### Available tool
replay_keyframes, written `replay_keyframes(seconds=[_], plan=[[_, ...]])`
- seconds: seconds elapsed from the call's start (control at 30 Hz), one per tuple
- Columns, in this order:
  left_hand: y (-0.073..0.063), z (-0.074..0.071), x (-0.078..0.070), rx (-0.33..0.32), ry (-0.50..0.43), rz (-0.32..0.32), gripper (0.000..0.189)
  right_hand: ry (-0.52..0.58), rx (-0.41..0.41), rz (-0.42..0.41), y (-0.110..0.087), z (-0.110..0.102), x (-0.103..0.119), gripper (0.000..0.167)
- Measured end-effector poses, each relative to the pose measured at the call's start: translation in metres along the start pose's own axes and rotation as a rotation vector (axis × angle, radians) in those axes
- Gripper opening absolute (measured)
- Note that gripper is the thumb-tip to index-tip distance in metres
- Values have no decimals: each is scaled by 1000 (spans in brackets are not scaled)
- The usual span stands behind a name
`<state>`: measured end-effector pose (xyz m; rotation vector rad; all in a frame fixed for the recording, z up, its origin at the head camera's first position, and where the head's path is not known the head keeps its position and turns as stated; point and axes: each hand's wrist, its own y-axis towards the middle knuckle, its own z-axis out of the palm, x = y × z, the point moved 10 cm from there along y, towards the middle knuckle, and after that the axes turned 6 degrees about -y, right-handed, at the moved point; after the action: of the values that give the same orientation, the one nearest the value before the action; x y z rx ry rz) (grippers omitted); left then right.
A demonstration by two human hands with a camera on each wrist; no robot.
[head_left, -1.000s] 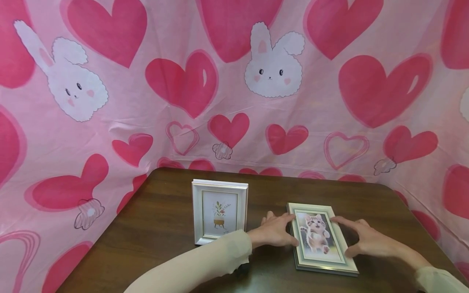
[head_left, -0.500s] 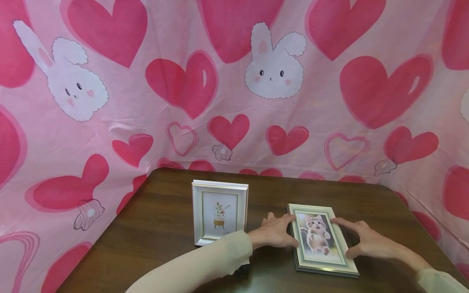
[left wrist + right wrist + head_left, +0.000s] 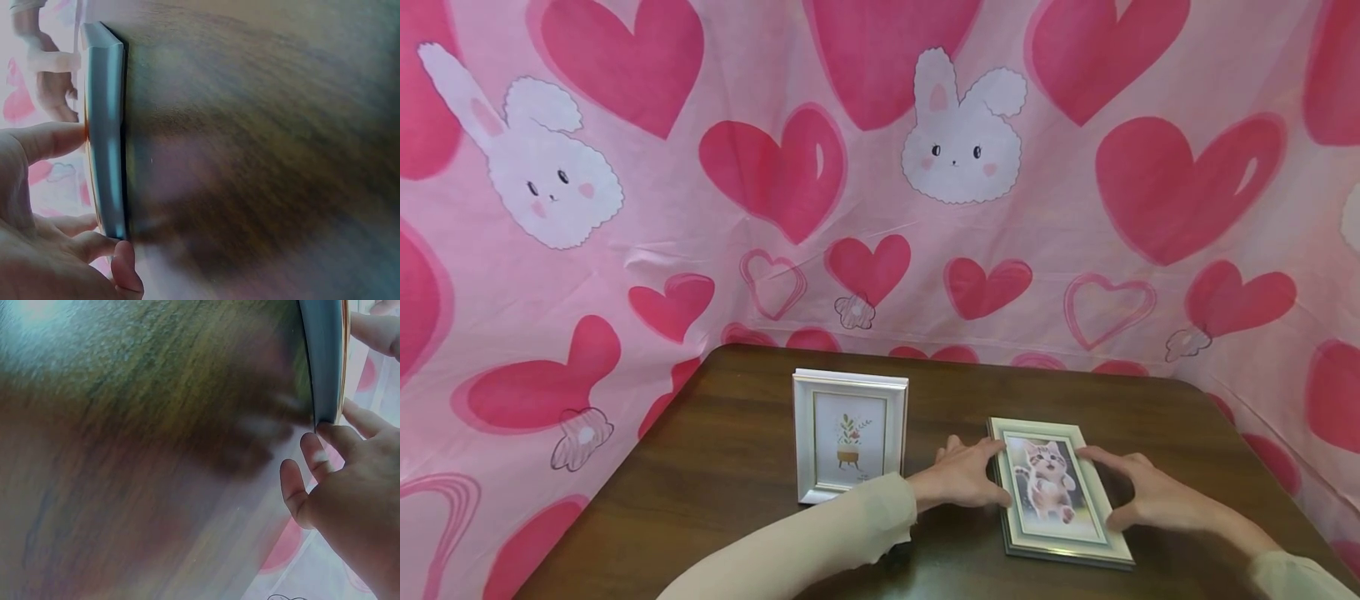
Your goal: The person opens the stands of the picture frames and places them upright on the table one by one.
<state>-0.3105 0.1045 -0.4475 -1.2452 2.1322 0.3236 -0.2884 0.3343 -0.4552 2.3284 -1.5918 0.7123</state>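
A pale picture frame [image 3: 1048, 487] with a kitten picture lies flat, face up, on the right of the dark wooden table. My left hand [image 3: 958, 475] rests at its left side, thumb and fingertips touching the edge with a gap between them. At the opposite side, my right hand [image 3: 1157, 496] touches the rim the same way, thumb nearer to me. The left wrist view shows the frame's grey side wall [image 3: 106, 131] against the left fingertips [image 3: 126, 265]. In the right wrist view, the right hand [image 3: 350, 475] has some fingers at the frame's corner and others off it.
A second, white picture frame [image 3: 803, 442] with a potted-plant print stands upright to the left, its lower right part behind my left sleeve [image 3: 820, 533]. The brown table [image 3: 700, 467] is bordered by a pink cloth [image 3: 865, 192] with hearts and rabbits.
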Motion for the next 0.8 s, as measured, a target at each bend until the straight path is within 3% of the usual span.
replay_keyframes(seconds=[0.8], plan=[[-2,-1,-7,-23,18,36,79,-54,-67,19,-5,-5,3,102]])
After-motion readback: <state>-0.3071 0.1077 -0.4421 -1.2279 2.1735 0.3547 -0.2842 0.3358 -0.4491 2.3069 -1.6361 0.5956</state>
